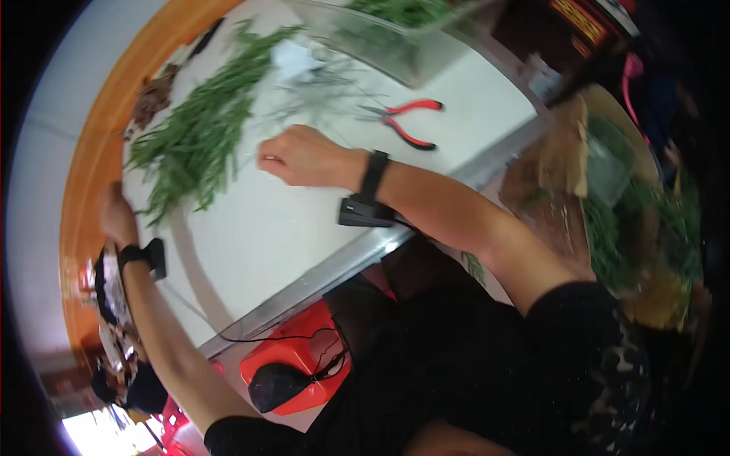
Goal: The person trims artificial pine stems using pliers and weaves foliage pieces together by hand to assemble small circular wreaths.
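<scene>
From here I see green sprigs (199, 125) at far left, red-and-black pliers (390, 117), a white tabletop (266, 235) edged in silver-grey, an orange-red stool (304, 349) near, and camouflage patterning on the right black sleeve (604, 346).

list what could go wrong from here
The red-handled pliers lie with handles spread near the right hand; a sweep of that arm could knock them. Thin strands lie loose beyond that hand and might get scattered. The black cable running past the edge of the table could snag if pulled.
</scene>
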Available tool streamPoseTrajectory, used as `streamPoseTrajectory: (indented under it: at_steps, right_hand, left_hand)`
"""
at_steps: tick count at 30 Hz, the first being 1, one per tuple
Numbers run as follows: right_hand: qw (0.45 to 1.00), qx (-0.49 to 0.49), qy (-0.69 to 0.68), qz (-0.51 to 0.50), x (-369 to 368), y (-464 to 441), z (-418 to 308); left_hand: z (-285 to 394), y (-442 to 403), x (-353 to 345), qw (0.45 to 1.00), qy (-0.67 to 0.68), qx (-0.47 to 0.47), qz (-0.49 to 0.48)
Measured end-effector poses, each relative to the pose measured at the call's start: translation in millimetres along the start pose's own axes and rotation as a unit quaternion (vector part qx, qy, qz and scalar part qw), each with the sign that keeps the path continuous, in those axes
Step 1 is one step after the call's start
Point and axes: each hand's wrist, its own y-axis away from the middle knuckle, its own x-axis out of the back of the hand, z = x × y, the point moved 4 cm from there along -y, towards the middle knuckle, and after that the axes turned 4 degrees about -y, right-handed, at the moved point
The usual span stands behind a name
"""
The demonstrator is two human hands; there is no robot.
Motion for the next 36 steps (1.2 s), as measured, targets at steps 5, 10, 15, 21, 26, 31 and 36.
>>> streamPoseTrajectory:
  at_steps: [5,10,15,21,26,31,36]
  right_hand:
    - [0.997,0.01,0.031,0.068,11.1,-4.8,12.2]
    - [0.99,-0.061,0.004,0.128,33.9,-10.3,28.1]
    - [0.987,-0.058,0.011,0.148,71.5,-21.2,1.3]
    - [0.995,-0.079,-0.01,0.053,134.2,-18.3,-34.2]
    - [0.983,-0.114,-0.145,-0.003,128.0,-1.8,-57.2]
    - [0.924,-0.203,-0.283,-0.159,65.4,-17.5,-61.9]
    - [0.886,-0.158,-0.436,-0.021,45.7,-28.6,-64.7]
  left_hand:
    - [-54.1,-40.7,43.1,0.989,-0.033,0.092,0.107]
    - [-82.6,-57.8,68.2,0.958,-0.195,-0.009,0.21]
    - [-270.4,-87.7,2.7,0.976,-0.021,0.002,0.217]
    - [-145.3,-49.5,70.6,0.951,0.189,0.025,0.243]
    - [81.7,16.2,197.2,0.9,0.358,0.007,0.248]
    - [157.6,82.2,172.7,0.875,0.464,0.053,0.131]
    - [230.7,133.9,171.1,0.883,0.451,0.04,0.126]
